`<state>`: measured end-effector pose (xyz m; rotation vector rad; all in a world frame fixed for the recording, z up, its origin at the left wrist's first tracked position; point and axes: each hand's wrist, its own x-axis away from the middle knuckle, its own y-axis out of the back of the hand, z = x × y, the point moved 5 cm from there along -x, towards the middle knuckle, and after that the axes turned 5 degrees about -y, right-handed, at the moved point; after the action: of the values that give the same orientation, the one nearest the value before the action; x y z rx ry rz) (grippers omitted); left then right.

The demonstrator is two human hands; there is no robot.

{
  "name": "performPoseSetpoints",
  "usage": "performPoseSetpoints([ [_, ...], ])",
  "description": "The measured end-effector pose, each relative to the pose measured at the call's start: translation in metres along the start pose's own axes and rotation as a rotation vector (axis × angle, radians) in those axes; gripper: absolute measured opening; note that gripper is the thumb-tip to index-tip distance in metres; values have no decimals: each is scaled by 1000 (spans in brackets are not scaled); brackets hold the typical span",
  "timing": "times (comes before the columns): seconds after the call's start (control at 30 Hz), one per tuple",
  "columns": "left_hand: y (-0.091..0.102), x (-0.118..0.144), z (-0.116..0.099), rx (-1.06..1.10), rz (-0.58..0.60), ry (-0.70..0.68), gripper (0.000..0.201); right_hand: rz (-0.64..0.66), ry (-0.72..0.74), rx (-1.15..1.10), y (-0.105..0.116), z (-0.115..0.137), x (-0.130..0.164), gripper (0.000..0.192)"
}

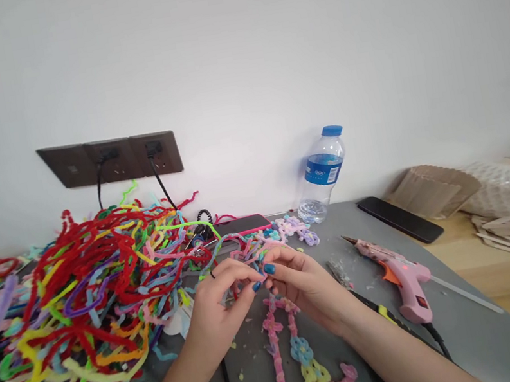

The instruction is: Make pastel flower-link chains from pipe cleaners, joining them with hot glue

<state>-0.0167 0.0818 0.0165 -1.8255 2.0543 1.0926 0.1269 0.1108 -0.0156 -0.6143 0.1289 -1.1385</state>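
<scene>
Leaning bottle (323,173): apparently some clear liquid low inside.
Left hand (214,312): thumb and forefinger pinching a small purple strand (263,277).
Right hand (307,286): fingertips also closed on it, near the flowered chain (302,351).

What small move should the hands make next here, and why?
Perhaps give the small purple piece a slight twist: the left hand and right hand both seem to pinch it, steadying it from two sides, while the pink glue gun lies untouched.
</scene>
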Motion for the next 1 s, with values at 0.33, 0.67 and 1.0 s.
performPoseSetpoints([
  [0.33, -5, 2, 7, 135, 86, 137, 17, 64, 11, 58, -1, 2, 1, 24],
  [0.67, -3, -1, 8, 137, 1, 102, 12, -14, 76, 157, 1, 8, 5, 25],
  [1.0, 4, 0, 6, 31, -127, 29, 11, -13, 52, 120, -1, 4, 6, 29],
])
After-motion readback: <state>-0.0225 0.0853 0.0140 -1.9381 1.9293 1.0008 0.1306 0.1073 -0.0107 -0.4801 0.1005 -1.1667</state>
